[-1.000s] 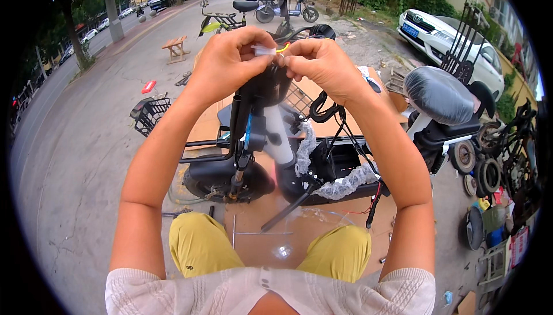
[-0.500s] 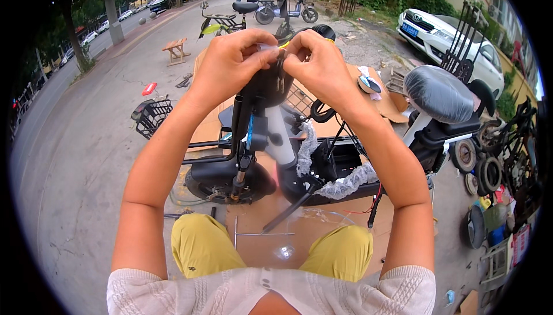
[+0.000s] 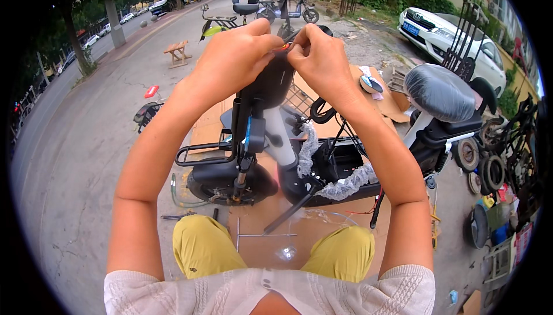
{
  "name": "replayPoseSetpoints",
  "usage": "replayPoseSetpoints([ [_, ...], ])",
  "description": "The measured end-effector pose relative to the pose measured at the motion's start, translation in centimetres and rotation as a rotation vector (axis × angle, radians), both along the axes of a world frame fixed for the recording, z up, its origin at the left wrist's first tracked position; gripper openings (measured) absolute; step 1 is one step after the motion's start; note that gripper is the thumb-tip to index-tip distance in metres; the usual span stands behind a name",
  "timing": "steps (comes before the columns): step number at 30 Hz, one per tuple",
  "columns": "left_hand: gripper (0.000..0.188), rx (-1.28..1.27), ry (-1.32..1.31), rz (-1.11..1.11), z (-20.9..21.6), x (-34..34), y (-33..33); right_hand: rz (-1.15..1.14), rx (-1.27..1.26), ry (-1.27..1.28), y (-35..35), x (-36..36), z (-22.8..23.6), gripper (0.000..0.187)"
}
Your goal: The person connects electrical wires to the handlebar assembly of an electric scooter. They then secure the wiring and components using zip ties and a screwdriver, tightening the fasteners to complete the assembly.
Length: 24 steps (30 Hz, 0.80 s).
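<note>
My left hand (image 3: 242,53) and my right hand (image 3: 319,56) are raised close together above the black front column of an electric scooter (image 3: 271,87). Both are pinched closed, fingertips nearly meeting. Between them shows a thin red and yellow strand (image 3: 286,46) that looks like wire; its ends are hidden by my fingers. Below stands the scooter's front wheel (image 3: 233,182) under a black fender, with a black tube rack (image 3: 204,152) on its left. Bubble wrap (image 3: 348,182) lies along the black footboard, whose middle compartment is uncovered.
A plastic-covered seat (image 3: 440,91) rises at right. Cardboard (image 3: 271,223) lies under the scooter, with a T-shaped metal rod (image 3: 268,235) near my knees. Wheels and tyres (image 3: 492,172) crowd the right edge. A wooden stool (image 3: 177,54), parked scooters, a white car (image 3: 443,35) and two people are farther off.
My left hand has turned, its back now facing up more, and red shows between the fingertips. The front column and rack have swung slightly. The standing person in the background has moved left.
</note>
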<state>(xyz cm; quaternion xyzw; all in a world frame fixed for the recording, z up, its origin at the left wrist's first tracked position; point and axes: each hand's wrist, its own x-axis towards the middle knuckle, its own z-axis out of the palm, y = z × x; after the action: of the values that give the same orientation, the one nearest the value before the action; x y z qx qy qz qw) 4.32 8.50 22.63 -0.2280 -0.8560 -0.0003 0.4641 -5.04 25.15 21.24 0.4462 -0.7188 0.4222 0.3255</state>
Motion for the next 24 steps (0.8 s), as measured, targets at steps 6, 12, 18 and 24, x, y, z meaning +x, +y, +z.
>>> replayPoseSetpoints([
  [6, 0.007, -0.086, 0.110, 0.012, 0.5, -0.8, -0.1, 0.073, -0.040, -0.088, -0.2, -0.2, 0.1, 0.013],
  [12, 0.007, 0.113, 0.049, -0.095, 0.0, -1.3, -0.1, 0.211, -0.041, -0.208, 0.2, -0.2, 0.3, 0.019],
  [18, 0.009, 0.262, 0.027, -0.088, -0.5, -2.0, -0.1, 0.525, 0.020, -0.604, 1.5, -0.4, 1.0, 0.022],
  [24, 0.012, 0.277, 0.044, -0.126, -0.8, -2.3, 0.0, 0.587, -0.003, -0.640, 1.3, -1.5, 0.5, 0.021],
])
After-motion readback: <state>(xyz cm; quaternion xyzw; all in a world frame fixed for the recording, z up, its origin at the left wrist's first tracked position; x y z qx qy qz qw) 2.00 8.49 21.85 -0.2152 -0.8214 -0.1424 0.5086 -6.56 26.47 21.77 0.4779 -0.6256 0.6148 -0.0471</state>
